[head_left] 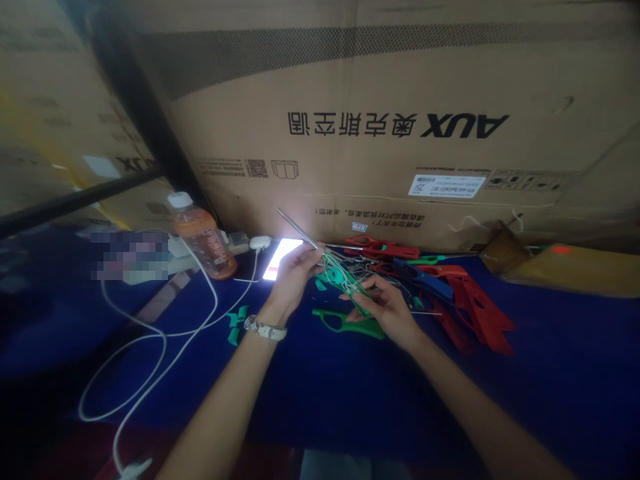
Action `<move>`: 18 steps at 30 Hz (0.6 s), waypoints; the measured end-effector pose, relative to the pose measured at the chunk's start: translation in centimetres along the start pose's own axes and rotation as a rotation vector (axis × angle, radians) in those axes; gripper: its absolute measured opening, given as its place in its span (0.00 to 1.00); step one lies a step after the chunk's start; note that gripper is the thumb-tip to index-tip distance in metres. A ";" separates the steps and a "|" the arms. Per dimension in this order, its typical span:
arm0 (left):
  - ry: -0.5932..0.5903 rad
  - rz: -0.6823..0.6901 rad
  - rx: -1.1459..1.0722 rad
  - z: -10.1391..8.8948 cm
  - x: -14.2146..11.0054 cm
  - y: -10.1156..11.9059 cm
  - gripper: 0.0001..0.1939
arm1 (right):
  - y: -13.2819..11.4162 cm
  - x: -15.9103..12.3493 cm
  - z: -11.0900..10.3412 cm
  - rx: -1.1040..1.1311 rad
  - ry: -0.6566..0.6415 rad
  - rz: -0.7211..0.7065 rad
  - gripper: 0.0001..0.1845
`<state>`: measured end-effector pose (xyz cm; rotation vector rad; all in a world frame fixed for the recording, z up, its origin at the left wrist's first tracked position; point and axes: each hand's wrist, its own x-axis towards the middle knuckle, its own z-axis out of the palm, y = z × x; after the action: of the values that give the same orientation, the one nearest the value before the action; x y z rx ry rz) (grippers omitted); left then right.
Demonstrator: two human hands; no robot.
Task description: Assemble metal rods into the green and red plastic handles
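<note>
My left hand (293,277), with a white watch at its wrist, pinches the metal tube of a green long-necked lighter (356,297). The tube slants up and left past my fingers. My right hand (393,312) is closed around the lighter's green handle, where thin white wires show. On the blue cloth just below lies a separate green handle shell (353,325). Behind my hands are teal plastic pieces (336,275) and loose wires. Small teal caps (234,327) lie left of my left wrist. My fingers partly hide the held lighter's inner parts.
Red handle shells (483,310), a blue shell (434,279) and a red lighter (383,248) lie to the right. At left are a lit phone (273,268), an orange drink bottle (205,240) and a looping white cable (165,340). A large carton (350,67) stands behind.
</note>
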<state>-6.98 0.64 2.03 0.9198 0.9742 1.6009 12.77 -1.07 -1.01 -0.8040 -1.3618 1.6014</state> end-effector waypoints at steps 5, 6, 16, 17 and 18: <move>0.011 -0.025 -0.047 0.2 0.0 0.0 0.16 | 0.0 0.0 -0.1 -0.027 -0.004 -0.027 0.23; 0.017 -0.023 -0.050 0.3 -0.1 -0.1 0.16 | 0.0 0.0 -0.1 -0.030 -0.005 -0.025 0.23; -0.054 -0.037 -0.107 0.3 -0.3 0.3 0.12 | 0.4 0.3 -0.5 -0.003 0.010 -0.008 0.21; -0.055 -0.034 -0.094 0.3 -0.3 0.4 0.12 | 0.4 0.3 -0.5 -0.002 0.013 -0.011 0.21; -0.056 -0.025 -0.078 0.3 -0.4 0.4 0.13 | 0.4 0.3 -0.5 -0.001 0.015 -0.014 0.21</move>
<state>-6.76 0.27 2.48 0.8910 0.8754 1.5727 13.03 -0.60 -1.52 -0.8038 -1.3543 1.5811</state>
